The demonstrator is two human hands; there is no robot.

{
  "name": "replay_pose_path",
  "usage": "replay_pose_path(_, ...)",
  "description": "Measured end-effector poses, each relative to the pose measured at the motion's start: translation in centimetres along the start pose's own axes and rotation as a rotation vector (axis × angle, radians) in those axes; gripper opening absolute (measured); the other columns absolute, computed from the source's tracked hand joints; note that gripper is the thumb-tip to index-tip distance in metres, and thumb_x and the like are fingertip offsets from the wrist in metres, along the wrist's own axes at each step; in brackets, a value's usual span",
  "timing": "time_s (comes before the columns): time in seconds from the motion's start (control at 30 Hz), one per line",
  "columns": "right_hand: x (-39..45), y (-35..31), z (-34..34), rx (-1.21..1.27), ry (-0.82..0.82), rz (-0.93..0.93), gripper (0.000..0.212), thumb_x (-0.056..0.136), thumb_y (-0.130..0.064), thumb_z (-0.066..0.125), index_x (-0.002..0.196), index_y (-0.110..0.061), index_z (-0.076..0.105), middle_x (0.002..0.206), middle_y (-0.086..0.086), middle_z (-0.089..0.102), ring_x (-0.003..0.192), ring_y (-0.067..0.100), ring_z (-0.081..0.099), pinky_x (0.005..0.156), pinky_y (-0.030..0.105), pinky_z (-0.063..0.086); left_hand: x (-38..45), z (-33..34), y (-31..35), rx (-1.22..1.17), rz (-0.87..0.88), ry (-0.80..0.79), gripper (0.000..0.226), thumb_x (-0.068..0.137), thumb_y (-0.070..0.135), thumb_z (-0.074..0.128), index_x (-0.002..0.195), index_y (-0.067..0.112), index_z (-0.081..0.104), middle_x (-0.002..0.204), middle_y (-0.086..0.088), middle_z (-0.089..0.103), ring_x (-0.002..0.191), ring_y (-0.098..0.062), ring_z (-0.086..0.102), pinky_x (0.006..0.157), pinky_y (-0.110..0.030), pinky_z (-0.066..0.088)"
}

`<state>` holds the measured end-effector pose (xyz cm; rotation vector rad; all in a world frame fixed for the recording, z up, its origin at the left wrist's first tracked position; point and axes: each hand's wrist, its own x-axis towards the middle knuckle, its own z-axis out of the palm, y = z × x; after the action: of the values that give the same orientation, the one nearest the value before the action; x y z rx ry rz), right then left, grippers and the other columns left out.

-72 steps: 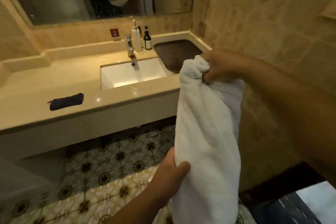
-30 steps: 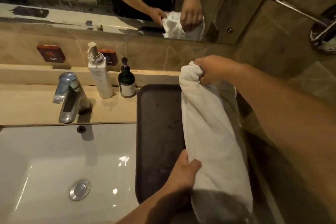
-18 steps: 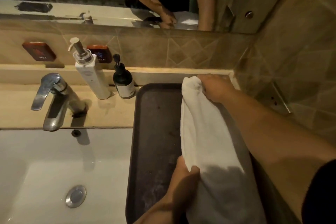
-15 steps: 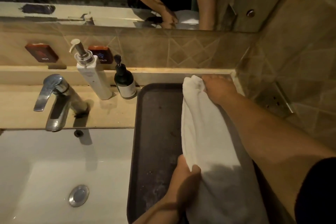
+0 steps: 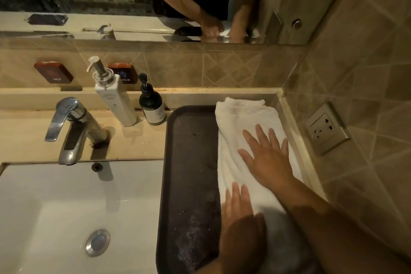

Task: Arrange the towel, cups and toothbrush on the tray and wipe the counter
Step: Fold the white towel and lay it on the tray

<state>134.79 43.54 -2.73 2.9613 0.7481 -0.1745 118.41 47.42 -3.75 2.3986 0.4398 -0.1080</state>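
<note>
A folded white towel [image 5: 240,118] lies lengthwise along the right half of the dark brown tray [image 5: 191,162], which sits on the counter right of the sink. My right hand [image 5: 266,158] rests flat on the towel's middle, fingers spread. My left hand [image 5: 240,218] lies flat on the towel's near part, palm down. Neither hand grips anything. No cups or toothbrush are in view.
A white sink basin [image 5: 73,207] with a chrome faucet [image 5: 71,127] lies left of the tray. A white pump bottle [image 5: 113,98] and a dark pump bottle [image 5: 151,104] stand behind it. A wall socket [image 5: 324,129] is on the right tiled wall, the mirror above.
The towel, held by both ends above the tray, now lies on it. Both hands have let go and are pressed flat on top of it.
</note>
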Motion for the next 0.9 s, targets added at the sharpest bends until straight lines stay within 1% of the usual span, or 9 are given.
replay_pose_path(0.07,0.5,0.7,0.5,0.007,0.018,0.01,0.072,0.085,-0.074,0.001,0.15,-0.044,0.001,0.164,-0.005,-0.003,0.15,0.029,0.0,0.117,0.059,0.0,-0.3,0.5,0.3,-0.077,-0.015,-0.051,0.069,0.102,0.037,0.034,0.153,0.012,-0.005,0.157,-0.008,-0.02,0.15,-0.026,-0.011,0.118,-0.028,-0.012)
replay_pose_path(0.2,0.4,0.7,0.8,-0.016,0.015,0.03,0.072,0.084,-0.072,-0.003,0.15,-0.044,0.0,0.164,-0.004,-0.001,0.149,0.031,0.004,0.117,0.059,0.001,-0.5,0.7,1.0,-0.21,-0.016,-0.055,0.072,0.102,0.036,0.037,0.153,0.014,-0.008,0.16,-0.006,-0.019,0.15,-0.018,-0.011,0.114,-0.018,-0.012)
replay_pose_path(0.3,0.1,0.9,0.7,-0.035,0.013,0.062,0.078,0.078,-0.071,-0.014,0.15,-0.044,-0.002,0.164,-0.003,0.001,0.149,0.032,0.007,0.117,0.059,0.005,-0.7,0.3,1.4,-0.256,-0.009,-0.101,0.073,0.101,0.036,0.041,0.151,0.017,-0.009,0.161,-0.005,-0.018,0.15,-0.017,-0.01,0.116,-0.02,-0.006)
replay_pose_path(0.4,-0.1,0.6,0.6,-0.026,-0.002,0.084,0.077,0.079,-0.07,-0.012,0.151,-0.042,-0.002,0.164,-0.002,0.002,0.149,0.032,0.008,0.117,0.059,0.006,-0.8,-0.4,0.5,-0.222,-0.037,-0.113,0.075,0.099,0.04,0.044,0.154,0.022,-0.004,0.162,-0.002,-0.016,0.15,-0.017,-0.008,0.118,-0.026,-0.001)
replay_pose_path(0.57,-0.6,-0.9,0.9,-0.031,0.014,0.114,0.067,0.089,-0.065,0.002,0.151,-0.04,-0.009,0.164,0.0,-0.006,0.149,0.033,-0.003,0.117,0.057,-0.003,3.9,-4.0,-1.8,-0.196,-0.166,0.112,0.061,0.101,0.043,0.034,0.155,0.029,0.009,0.165,0.003,-0.009,0.149,-0.018,-0.013,0.119,-0.038,-0.004)
replay_pose_path(0.63,-0.8,-0.9,0.7,-0.003,0.02,0.096,0.065,0.091,-0.061,0.003,0.152,-0.038,-0.006,0.164,0.001,-0.008,0.149,0.033,-0.008,0.116,0.057,-0.006,7.1,-5.1,-1.5,-0.13,-0.064,0.19,0.059,0.102,0.041,0.028,0.155,0.028,0.006,0.164,0.002,-0.011,0.148,-0.02,-0.018,0.118,-0.042,-0.009)
replay_pose_path(0.73,-1.4,-0.5,-0.1,0.073,0.02,0.017,0.065,0.091,-0.052,-0.005,0.153,-0.033,-0.002,0.163,0.001,-0.009,0.148,0.027,-0.013,0.118,0.053,-0.004,10.9,-5.4,-1.1,0.174,0.133,0.193,0.058,0.102,0.042,0.019,0.155,0.028,0.003,0.163,0.0,-0.014,0.147,-0.027,-0.022,0.116,-0.052,-0.011)
replay_pose_path(0.8,-1.9,0.1,-0.3,0.118,0.006,-0.015,0.062,0.095,-0.048,-0.001,0.154,-0.03,0.001,0.163,-0.001,-0.009,0.148,0.022,-0.013,0.119,0.049,-0.005,12.5,-4.7,-1.7,0.322,0.171,0.13,0.058,0.102,0.043,0.015,0.155,0.028,-0.001,0.164,-0.001,-0.014,0.147,-0.028,-0.023,0.118,-0.056,-0.009)
replay_pose_path(0.9,-2.5,0.8,0.1,0.111,-0.032,-0.051,0.056,0.101,-0.042,0.012,0.154,-0.029,0.002,0.163,-0.002,-0.011,0.148,0.021,-0.014,0.119,0.047,-0.005,13.6,-3.4,-3.0,0.33,0.162,0.083,0.058,0.102,0.043,0.014,0.155,0.026,-0.003,0.164,-0.001,-0.013,0.148,-0.025,-0.021,0.119,-0.055,-0.006)
